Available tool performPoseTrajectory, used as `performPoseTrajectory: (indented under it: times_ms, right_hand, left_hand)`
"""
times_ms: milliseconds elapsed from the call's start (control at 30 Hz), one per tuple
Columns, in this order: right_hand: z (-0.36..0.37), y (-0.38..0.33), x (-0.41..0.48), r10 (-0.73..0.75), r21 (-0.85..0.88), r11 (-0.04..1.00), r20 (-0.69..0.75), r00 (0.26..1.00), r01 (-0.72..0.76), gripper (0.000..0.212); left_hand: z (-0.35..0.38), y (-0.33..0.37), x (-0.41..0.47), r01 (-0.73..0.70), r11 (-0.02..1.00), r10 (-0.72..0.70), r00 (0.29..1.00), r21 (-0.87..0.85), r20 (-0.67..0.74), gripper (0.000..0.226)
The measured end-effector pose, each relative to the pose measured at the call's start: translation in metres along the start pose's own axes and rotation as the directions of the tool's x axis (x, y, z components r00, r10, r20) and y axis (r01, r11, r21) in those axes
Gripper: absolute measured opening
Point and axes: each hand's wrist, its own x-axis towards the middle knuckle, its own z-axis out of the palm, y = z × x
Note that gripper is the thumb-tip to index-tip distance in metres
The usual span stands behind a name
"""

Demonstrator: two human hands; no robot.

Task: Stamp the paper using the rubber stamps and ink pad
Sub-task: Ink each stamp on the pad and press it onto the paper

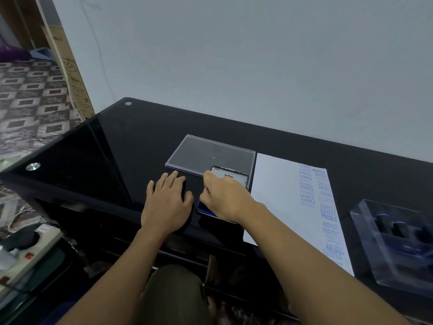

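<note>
The ink pad [204, 208] lies open on the black glass table [105, 146], its blue pad showing and its white-labelled lid [230, 175] raised behind. My right hand [225, 198] hovers low over the pad with fingers curled downward, gripping a rubber stamp that the hand hides almost wholly. My left hand [167, 202] lies flat on the table just left of the pad, fingers spread, holding nothing. The white paper [274, 191] lies right of the pad, with blue stamped words [328, 207] in columns along its right side.
A clear plastic lid [210, 153] lies flat behind the ink pad. At the right edge, a clear tray [365, 233] holds several dark stamps. A power strip [28, 252] sits below the table on the left. The wall stands close behind the table.
</note>
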Motion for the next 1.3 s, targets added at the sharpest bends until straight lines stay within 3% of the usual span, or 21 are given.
performPoseTrajectory:
  times_ms: [1300]
  right_hand:
    - [0.0022,0.0014,0.0004,-0.004,-0.009,1.000,-0.041,0.999,0.004,0.014]
  left_hand:
    - [-0.0012,0.0041,-0.0024,0.012,1.000,-0.012,1.000,0.019,0.001,0.052]
